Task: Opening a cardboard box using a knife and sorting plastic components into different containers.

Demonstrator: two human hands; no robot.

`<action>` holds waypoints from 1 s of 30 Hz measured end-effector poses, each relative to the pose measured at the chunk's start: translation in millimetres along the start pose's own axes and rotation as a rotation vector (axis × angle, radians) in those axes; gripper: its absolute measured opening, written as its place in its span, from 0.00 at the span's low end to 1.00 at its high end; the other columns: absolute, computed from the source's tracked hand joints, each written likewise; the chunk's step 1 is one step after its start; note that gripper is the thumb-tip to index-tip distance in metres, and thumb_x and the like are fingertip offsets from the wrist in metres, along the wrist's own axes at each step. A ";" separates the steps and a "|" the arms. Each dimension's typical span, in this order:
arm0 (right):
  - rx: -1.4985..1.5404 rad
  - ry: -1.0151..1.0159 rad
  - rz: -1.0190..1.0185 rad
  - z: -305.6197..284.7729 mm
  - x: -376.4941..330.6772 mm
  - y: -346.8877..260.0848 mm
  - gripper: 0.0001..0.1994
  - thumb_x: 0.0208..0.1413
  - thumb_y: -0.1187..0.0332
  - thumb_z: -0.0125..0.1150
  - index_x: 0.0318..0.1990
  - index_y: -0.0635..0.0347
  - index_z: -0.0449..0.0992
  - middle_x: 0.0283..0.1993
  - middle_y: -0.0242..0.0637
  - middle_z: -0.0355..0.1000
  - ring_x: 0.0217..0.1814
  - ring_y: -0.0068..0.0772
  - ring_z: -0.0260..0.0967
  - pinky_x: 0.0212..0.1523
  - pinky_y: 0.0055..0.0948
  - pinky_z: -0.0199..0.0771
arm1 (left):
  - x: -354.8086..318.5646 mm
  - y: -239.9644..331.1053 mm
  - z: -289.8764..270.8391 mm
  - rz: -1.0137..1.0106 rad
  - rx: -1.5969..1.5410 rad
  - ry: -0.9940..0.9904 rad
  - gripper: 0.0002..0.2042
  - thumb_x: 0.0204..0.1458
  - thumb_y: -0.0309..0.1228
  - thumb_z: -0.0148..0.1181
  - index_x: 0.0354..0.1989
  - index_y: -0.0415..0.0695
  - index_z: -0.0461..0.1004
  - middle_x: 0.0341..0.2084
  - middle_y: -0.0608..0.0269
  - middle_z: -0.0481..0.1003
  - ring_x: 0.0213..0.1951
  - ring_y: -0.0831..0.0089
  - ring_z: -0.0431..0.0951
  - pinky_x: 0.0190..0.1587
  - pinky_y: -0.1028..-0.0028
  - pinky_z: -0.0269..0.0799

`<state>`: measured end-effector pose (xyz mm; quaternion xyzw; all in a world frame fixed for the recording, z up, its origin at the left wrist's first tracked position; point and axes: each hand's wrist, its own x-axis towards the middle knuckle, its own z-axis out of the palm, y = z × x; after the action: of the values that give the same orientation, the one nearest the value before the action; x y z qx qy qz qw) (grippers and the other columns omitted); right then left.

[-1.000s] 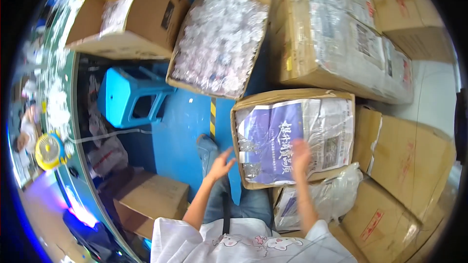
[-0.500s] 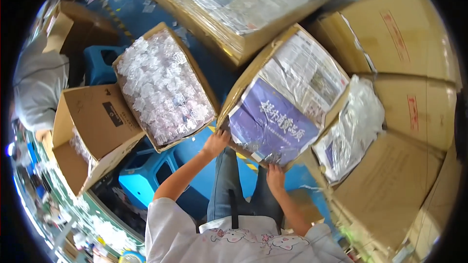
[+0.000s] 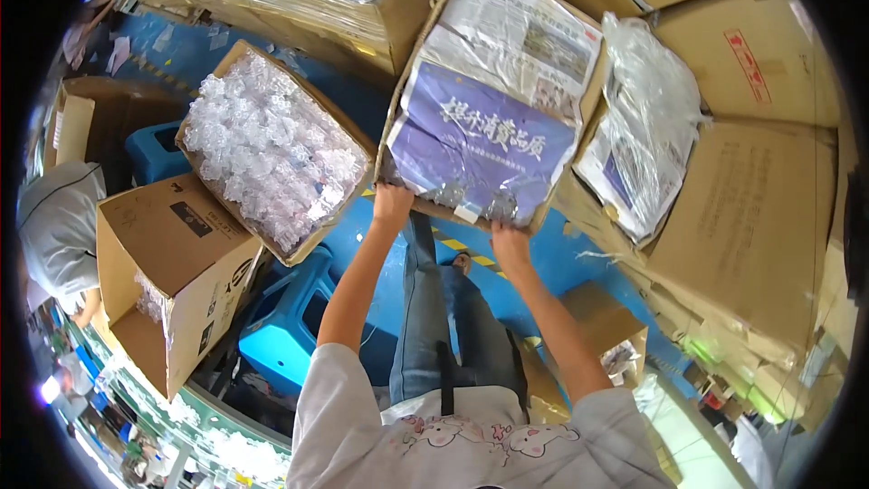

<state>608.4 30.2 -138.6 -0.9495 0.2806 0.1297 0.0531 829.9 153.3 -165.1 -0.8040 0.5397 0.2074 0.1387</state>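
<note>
Our left hand (image 3: 394,206) and our right hand (image 3: 509,243) both grip the near edge of the brown cardboard box (image 3: 436,207) topped with purple and grey paper sheets (image 3: 489,118), which is right in front of us. To hold it well, we should squeeze evenly with both hands and mind the brown box full of clear plastic bits (image 3: 335,115) close on its left

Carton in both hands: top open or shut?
Open: no flaps cover the carton; newspaper and some clear plastic show inside its rim.
</note>
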 end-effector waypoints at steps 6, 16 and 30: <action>-0.141 0.048 0.022 1.9 6.9 -11.6 0.03 0.41 0.70 0.49 0.22 0.56 0.69 0.16 0.39 0.68 0.18 0.34 0.69 0.19 0.29 0.70 | -11.8 -11.5 5.8 0.082 0.109 0.321 0.07 0.39 0.31 0.49 0.15 0.50 0.74 0.17 0.66 0.73 0.26 0.70 0.74 0.38 0.65 0.63; -0.111 0.026 0.057 -6.9 -8.0 -17.5 0.04 0.41 0.73 0.47 0.25 0.59 0.69 0.18 0.42 0.69 0.21 0.39 0.70 0.24 0.36 0.70 | -25.8 0.1 -2.0 0.144 0.069 0.305 0.06 0.37 0.29 0.50 0.14 0.52 0.74 0.16 0.65 0.73 0.23 0.71 0.74 0.30 0.72 0.67; 1.609 0.073 1.201 -21.1 -26.2 35.1 0.25 0.34 0.57 0.59 0.42 0.59 0.66 0.36 0.39 0.66 0.36 0.32 0.64 0.35 0.32 0.66 | -9.9 -46.8 -16.5 -0.547 -1.193 0.773 0.15 0.34 0.28 0.54 0.34 0.38 0.70 0.25 0.52 0.72 0.34 0.57 0.71 0.39 0.67 0.66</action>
<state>572.6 10.7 -112.1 -0.3359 0.7189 -0.1225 0.5962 873.0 171.7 -145.9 -0.8633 0.1278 0.1258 -0.4717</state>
